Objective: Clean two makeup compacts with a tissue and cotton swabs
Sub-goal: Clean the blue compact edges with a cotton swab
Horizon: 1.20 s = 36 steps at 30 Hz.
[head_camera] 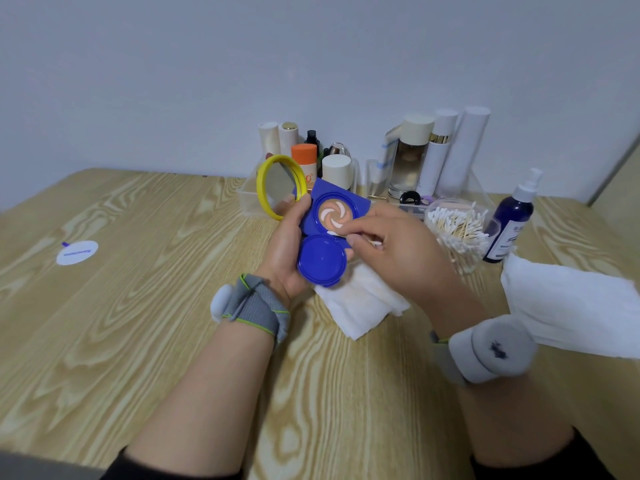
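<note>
My left hand [285, 251] grips an open blue compact [323, 263] above the table. Its pan [333, 216] shows beige powder with a white swirl, and a round blue inner lid hangs open toward me. A yellow-rimmed mirror lid [280, 185] stands open at the far left of the compact. My right hand [398, 251] pinches a cotton swab [333, 233], whose white tip touches the pan's near rim. A folded white tissue [360, 303] with faint beige stains lies on the table under both hands.
A clear jar of cotton swabs [457, 233] stands to the right, beside a dark blue spray bottle [512, 220]. Clear organisers [377, 168] with bottles line the wall. A white tissue pack [571, 306] lies at the right edge. A round white pad [77, 252] lies far left.
</note>
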Each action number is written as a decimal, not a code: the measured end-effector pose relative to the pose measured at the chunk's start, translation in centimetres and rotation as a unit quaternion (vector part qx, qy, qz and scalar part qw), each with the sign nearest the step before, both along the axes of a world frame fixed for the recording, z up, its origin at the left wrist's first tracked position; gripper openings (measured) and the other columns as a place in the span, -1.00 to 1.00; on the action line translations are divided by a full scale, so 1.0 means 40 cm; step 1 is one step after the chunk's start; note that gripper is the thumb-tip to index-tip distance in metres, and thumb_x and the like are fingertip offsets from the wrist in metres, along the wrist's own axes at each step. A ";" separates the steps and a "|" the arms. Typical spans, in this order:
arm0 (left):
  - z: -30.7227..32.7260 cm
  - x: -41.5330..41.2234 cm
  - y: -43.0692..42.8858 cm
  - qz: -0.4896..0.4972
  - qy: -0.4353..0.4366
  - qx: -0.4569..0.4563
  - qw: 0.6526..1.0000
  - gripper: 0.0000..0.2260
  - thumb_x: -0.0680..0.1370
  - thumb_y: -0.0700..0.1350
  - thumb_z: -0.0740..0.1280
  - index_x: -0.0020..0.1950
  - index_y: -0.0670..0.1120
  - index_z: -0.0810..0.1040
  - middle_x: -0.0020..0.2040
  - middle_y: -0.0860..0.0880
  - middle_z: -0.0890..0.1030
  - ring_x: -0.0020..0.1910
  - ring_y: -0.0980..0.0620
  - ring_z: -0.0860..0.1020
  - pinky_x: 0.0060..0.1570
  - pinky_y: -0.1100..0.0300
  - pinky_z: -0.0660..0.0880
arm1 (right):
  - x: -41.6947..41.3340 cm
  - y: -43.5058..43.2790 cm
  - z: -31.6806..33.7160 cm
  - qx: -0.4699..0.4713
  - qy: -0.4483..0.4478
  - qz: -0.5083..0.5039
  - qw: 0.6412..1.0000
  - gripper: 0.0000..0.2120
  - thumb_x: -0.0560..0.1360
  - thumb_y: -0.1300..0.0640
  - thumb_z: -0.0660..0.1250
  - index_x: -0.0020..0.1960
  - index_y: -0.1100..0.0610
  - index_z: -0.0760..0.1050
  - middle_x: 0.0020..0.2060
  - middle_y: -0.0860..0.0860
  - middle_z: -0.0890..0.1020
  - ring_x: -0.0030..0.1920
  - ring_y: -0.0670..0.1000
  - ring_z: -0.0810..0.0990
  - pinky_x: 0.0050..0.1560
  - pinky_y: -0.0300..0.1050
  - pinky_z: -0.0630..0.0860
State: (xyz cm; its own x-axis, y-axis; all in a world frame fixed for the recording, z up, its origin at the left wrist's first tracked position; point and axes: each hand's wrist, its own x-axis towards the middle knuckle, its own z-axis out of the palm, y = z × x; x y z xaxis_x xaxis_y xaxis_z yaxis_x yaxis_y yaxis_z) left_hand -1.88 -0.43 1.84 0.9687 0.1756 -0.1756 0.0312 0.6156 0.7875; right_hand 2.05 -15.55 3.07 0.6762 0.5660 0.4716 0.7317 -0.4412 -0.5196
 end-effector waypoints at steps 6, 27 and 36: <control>0.001 -0.003 0.004 0.009 0.005 0.005 1.000 -0.69 0.63 0.11 0.19 0.06 -0.08 0.61 -0.09 -0.10 0.70 -0.22 -0.10 0.66 -0.31 0.04 0.61 | 0.014 -0.018 0.003 0.005 0.012 -0.037 0.999 -0.82 0.50 0.20 0.33 -0.02 0.02 0.67 -0.21 -0.10 0.48 -0.21 -0.18 0.46 -0.18 -0.48 0.31; 0.003 -0.005 -0.008 0.006 0.005 0.006 1.000 -0.73 0.63 0.09 0.22 -0.02 -0.02 0.63 -0.08 -0.07 0.70 -0.20 -0.10 0.68 -0.35 0.03 0.61 | 0.038 -0.026 -0.005 0.008 -0.045 -0.116 0.992 -0.81 0.50 0.20 0.28 0.01 0.06 0.64 -0.22 -0.07 0.42 -0.25 -0.11 0.40 -0.24 -0.47 0.27; 0.004 -0.005 -0.009 -0.005 0.012 0.005 1.000 -0.68 0.63 0.12 0.20 0.06 -0.07 0.62 -0.06 -0.10 0.69 -0.19 -0.09 0.67 -0.31 0.05 0.61 | 0.031 -0.020 -0.005 0.001 -0.045 -0.124 0.991 -0.81 0.51 0.20 0.26 0.02 0.08 0.63 -0.22 -0.09 0.39 -0.24 -0.10 0.40 -0.31 -0.30 0.23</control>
